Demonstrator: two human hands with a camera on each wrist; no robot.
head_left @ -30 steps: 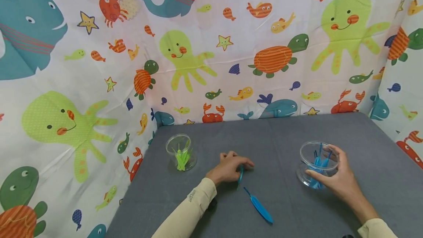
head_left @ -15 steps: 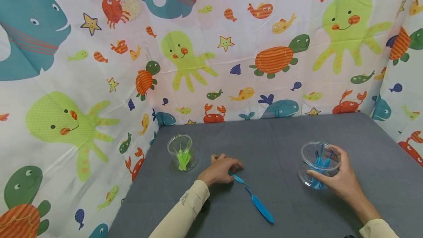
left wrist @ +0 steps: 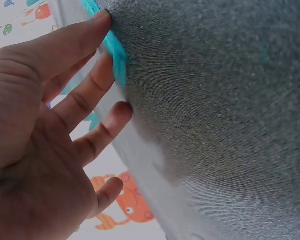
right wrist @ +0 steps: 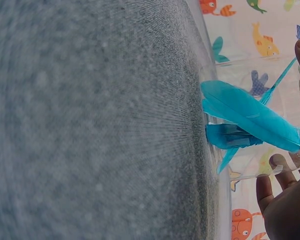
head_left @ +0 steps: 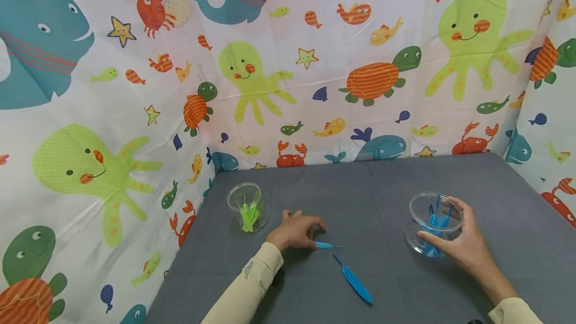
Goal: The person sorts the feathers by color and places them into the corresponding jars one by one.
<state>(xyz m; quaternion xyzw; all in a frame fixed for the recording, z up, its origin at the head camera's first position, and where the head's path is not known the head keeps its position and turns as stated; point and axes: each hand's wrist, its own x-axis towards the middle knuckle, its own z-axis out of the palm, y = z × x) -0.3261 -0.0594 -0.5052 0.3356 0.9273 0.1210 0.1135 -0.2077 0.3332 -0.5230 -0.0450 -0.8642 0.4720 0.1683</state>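
Note:
My left hand (head_left: 294, 231) is low over the grey table, pinching a small blue feather (left wrist: 119, 57) between thumb and fingers. In the head view that feather's thin end sticks out to the right of the hand. A second blue feather (head_left: 357, 284) lies slantwise on the table, nearer the person. On the right, my right hand (head_left: 468, 249) grips a clear plastic jar (head_left: 412, 213) from its right side, thumb in front. Several blue feathers (right wrist: 250, 117) stand inside the jar, quills mostly upward. The jar stands upright.
Another clear jar (head_left: 230, 199) with several bright green feathers (head_left: 249, 216) stands at the back left, beyond the left hand. A white curtain (head_left: 270, 29) printed with sea animals hangs behind and beside the grey table (head_left: 382, 179).
My left hand has moved left and slightly toward the person, and the small feather has turned from near upright to lying sideways. The right hand keeps its hold on the jar.

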